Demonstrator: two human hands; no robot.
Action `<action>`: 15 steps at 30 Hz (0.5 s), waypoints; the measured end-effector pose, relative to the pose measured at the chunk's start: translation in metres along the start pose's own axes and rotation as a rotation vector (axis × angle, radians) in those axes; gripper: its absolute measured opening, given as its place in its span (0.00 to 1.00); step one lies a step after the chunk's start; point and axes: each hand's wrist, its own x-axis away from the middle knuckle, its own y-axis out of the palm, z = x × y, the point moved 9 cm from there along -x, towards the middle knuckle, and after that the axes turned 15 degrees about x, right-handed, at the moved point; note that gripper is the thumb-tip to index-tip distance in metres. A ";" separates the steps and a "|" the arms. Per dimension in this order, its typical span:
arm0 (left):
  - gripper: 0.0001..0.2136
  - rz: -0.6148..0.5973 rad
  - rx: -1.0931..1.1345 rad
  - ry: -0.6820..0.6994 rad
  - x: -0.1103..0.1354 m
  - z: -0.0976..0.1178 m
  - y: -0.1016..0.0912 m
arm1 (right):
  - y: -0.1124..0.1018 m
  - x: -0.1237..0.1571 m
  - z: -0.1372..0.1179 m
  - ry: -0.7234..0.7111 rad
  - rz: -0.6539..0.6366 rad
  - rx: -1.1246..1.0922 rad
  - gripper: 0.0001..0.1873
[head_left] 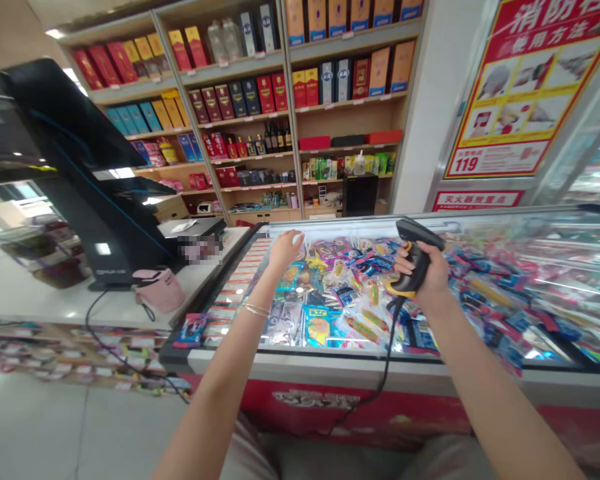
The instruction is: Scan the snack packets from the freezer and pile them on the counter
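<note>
My right hand (430, 270) grips a black and yellow barcode scanner (414, 257) by its handle, its head pointing left above the freezer. The scanner's black cable (387, 357) hangs down over the freezer's front edge. My left hand (284, 250) reaches forward over the glass lid of the chest freezer (330, 370), fingers spread and holding nothing. A thin bracelet is on that wrist. Under the glass lie several colourful ice-cream packets (330, 300).
A black till screen (65, 160) stands on the white counter (40, 293) at left, with a pink pouch (159, 288) and a cable beside it. Shelves of boxed bottles (260, 93) fill the back wall. A red fire-safety poster (525, 87) hangs at right.
</note>
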 end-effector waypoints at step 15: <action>0.20 0.175 0.011 -0.271 0.161 -0.176 -0.183 | 0.180 0.005 0.222 0.432 -0.334 -0.017 0.09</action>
